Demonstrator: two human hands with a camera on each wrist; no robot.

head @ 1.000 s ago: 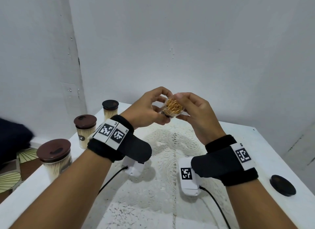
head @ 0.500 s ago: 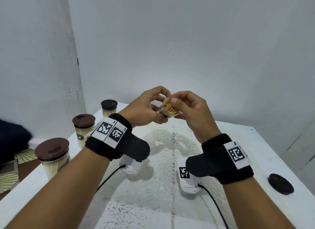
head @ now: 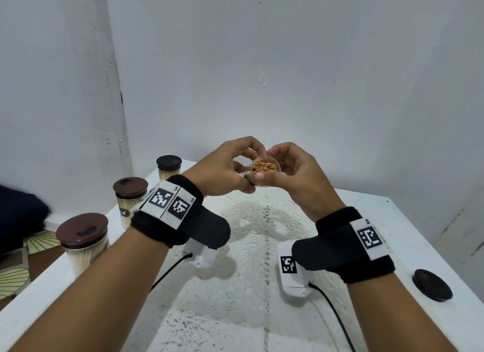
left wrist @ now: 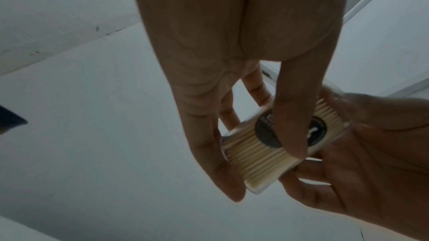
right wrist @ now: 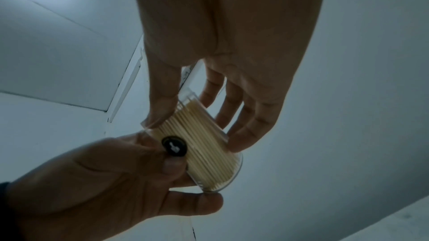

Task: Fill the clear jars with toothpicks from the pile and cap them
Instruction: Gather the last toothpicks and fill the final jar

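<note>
Both hands hold the clear jar of toothpicks in the air above the far half of the white counter, its open mouth tilted toward the camera. The left hand pinches its base end; the right hand curls round its rim. Left of the jar, three capped jars line the counter's edge. Right of it, near the other edge, lies a loose dark cap. The jar's mouth has tipped further toward the camera than a second ago.

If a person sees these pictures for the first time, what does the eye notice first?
First, the open clear jar packed with toothpicks, held up between the left hand and right hand. Then three capped jars along the table's left edge, and a loose dark cap at right.
</note>
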